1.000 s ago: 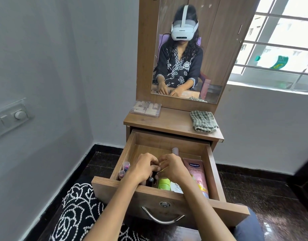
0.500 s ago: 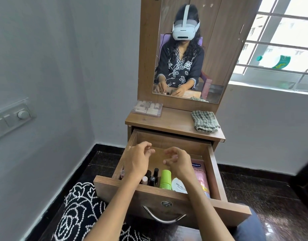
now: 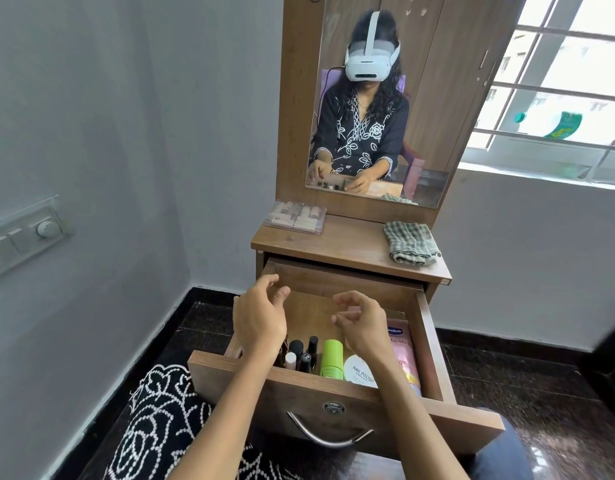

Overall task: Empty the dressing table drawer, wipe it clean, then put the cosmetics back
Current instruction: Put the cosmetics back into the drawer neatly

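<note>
Both hands hovered loosely curled, holding nothing: left hand [image 3: 259, 318] directly above the upright nail-polish bottles [image 3: 301, 355] at the drawer [image 3: 434, 348] front; right hand [image 3: 359, 323] apparently over the lotion tube [image 3: 401, 344].

Bright daylight pours in from the window [image 3: 555, 81] at the upper right, which is blown out to near white. The grey wall [image 3: 91, 133] on the left is evenly and softly lit. The dark polished floor [image 3: 541, 393] shows small glints. Straight lines bow near the edges from the wide lens. Focus is sharp throughout.
</note>
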`<state>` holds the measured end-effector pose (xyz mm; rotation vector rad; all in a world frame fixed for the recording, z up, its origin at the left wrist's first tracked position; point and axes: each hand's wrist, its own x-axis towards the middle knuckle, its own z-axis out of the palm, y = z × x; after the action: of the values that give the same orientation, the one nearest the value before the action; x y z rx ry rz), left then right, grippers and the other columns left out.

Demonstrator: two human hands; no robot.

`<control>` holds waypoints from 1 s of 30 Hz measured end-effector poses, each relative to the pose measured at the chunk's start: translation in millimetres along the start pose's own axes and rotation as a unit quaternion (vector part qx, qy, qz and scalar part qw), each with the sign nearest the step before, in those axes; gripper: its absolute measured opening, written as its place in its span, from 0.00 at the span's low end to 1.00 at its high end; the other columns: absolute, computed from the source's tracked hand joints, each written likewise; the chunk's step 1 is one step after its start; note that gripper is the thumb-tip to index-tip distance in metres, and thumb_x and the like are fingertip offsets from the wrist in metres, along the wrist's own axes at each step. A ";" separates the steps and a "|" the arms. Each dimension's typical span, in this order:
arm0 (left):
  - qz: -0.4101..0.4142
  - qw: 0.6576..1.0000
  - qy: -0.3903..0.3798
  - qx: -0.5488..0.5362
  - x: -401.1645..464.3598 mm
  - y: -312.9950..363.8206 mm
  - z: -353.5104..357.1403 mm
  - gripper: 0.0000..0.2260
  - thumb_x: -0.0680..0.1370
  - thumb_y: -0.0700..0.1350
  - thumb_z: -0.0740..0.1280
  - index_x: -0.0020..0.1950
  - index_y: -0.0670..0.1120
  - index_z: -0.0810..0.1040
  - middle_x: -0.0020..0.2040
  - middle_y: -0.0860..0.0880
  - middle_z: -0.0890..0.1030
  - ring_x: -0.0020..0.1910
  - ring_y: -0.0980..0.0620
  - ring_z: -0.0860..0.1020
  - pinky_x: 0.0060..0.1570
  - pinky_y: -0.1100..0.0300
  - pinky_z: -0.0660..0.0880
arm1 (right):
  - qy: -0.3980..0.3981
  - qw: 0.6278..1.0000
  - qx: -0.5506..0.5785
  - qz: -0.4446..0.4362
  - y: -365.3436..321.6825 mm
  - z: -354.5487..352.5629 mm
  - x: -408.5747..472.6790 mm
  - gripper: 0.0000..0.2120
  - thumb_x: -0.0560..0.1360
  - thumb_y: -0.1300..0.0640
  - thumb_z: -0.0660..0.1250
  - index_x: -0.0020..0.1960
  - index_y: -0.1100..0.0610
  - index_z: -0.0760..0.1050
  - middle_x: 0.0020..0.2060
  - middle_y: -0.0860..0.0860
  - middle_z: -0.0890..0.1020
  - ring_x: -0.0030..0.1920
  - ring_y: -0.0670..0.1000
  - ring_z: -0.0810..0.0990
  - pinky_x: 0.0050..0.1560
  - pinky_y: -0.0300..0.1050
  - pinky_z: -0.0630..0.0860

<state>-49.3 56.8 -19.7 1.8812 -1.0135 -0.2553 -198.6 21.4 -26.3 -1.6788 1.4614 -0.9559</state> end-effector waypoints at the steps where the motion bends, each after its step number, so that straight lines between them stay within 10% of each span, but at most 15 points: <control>1: -0.008 1.000 0.004 -0.020 1.1 -0.1 -1.4 0.15 0.77 0.50 0.66 0.62 0.49 0.76 0.59 0.48 0.80 0.59 0.46 0.77 0.49 0.51 0.77 | 0.017 1.000 0.018 -0.002 -1.8 -1.2 0.8 0.12 0.72 0.67 0.70 0.48 0.52 0.77 0.47 0.50 0.80 0.38 0.38 0.77 0.29 0.24 0.69; 8: -0.013 0.996 0.022 -0.085 36.6 -3.4 -10.1 0.17 0.77 0.48 0.67 0.65 0.46 0.74 0.66 0.47 0.75 0.66 0.46 0.72 0.59 0.52 0.70 | 0.108 0.990 0.071 -0.059 -28.3 -6.8 17.1 0.09 0.73 0.65 0.69 0.49 0.53 0.79 0.41 0.43 0.81 0.42 0.39 0.79 0.49 0.40 0.79; 15: 0.052 0.996 -0.002 -0.078 105.1 7.2 7.4 0.25 0.77 0.50 0.66 0.71 0.43 0.66 0.72 0.45 0.67 0.71 0.47 0.65 0.69 0.51 0.63 | 0.071 0.995 0.042 -0.062 -68.5 4.7 63.6 0.28 0.71 0.59 0.73 0.69 0.59 0.68 0.65 0.53 0.75 0.65 0.49 0.73 0.66 0.42 0.70; 23: 0.046 0.991 -0.122 0.007 152.2 35.7 42.1 0.35 0.79 0.48 0.64 0.77 0.42 0.46 0.77 0.45 0.55 0.75 0.46 0.58 0.70 0.51 0.59 | 0.013 0.999 -0.020 -0.047 -80.3 46.1 127.0 0.20 0.71 0.57 0.71 0.61 0.56 0.71 0.55 0.53 0.81 0.57 0.54 0.79 0.51 0.44 0.75; 30: 0.054 0.987 -0.093 0.116 151.2 32.3 57.5 0.33 0.79 0.50 0.60 0.77 0.39 0.47 0.75 0.42 0.60 0.70 0.42 0.65 0.65 0.49 0.65 | 0.042 0.995 -0.088 -0.022 -58.7 73.6 164.8 0.38 0.67 0.41 0.68 0.71 0.56 0.63 0.63 0.53 0.76 0.63 0.57 0.75 0.60 0.54 0.74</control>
<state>-2.6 -98.3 11.6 2.0294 -1.3155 -0.2620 -91.7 -132.6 3.2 -1.8229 1.6094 -0.9555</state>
